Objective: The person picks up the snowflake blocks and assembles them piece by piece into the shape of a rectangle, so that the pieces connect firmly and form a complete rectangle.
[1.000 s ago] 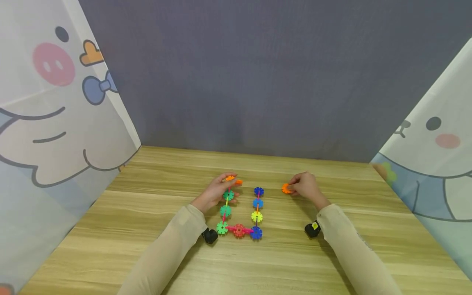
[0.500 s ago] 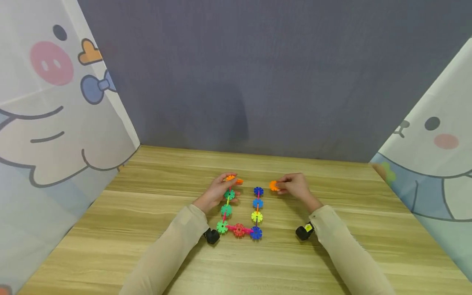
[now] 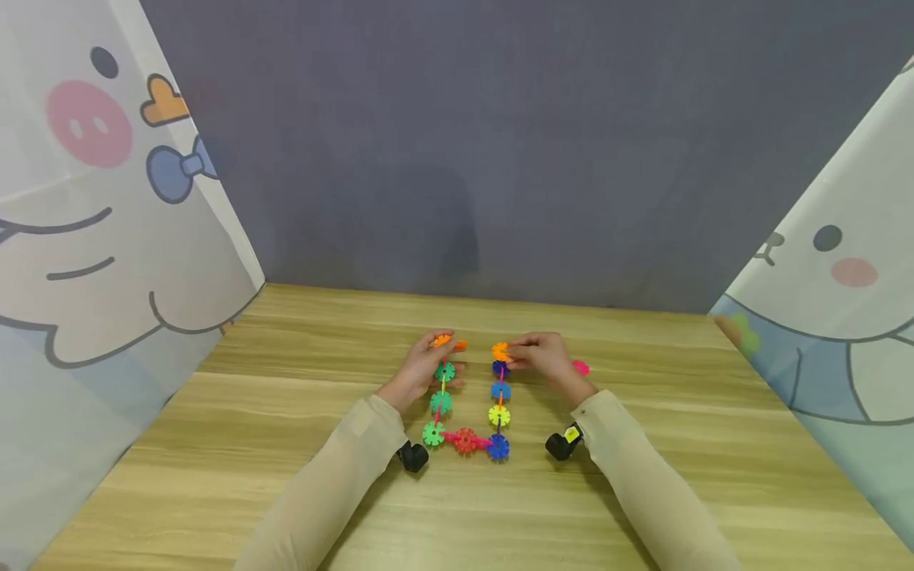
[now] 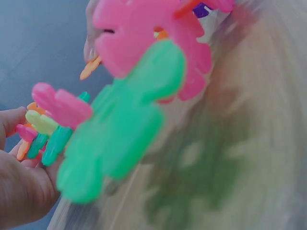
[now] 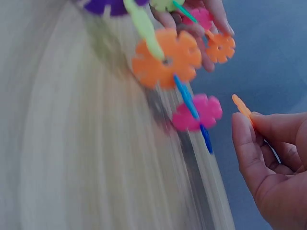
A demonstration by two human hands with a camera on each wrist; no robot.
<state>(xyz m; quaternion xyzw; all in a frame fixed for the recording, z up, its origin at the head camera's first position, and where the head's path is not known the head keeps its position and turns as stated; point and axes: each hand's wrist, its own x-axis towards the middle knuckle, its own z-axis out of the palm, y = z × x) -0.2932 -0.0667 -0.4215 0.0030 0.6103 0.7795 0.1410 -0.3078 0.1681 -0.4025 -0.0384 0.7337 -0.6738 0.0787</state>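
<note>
Interlocking plastic snowflake discs are joined into a U-shaped chain (image 3: 466,441) on the table, its two arms pointing away from me. My left hand (image 3: 416,371) grips the far end of the left arm, where an orange disc (image 3: 443,341) tops green ones. Between thumb and fingertips, my right hand (image 3: 548,358) pinches a loose orange disc (image 5: 242,107). In the head view that disc overlaps the far side of the dark blue disc (image 3: 501,369) ending the right arm. The right wrist view shows it apart from the nearby discs, edge-on.
A pink disc (image 3: 581,367) shows just right of my right wrist. The wood-grain table (image 3: 286,381) runs back to a grey panel (image 3: 457,159), with cartoon-printed sheets at both sides. Black wrist cameras (image 3: 562,444) hang close to the tabletop under each wrist.
My right hand has moved left with the orange disc, from the right of the chain to the end of its right arm. A pink disc has come into view behind that wrist. My left hand stays put.
</note>
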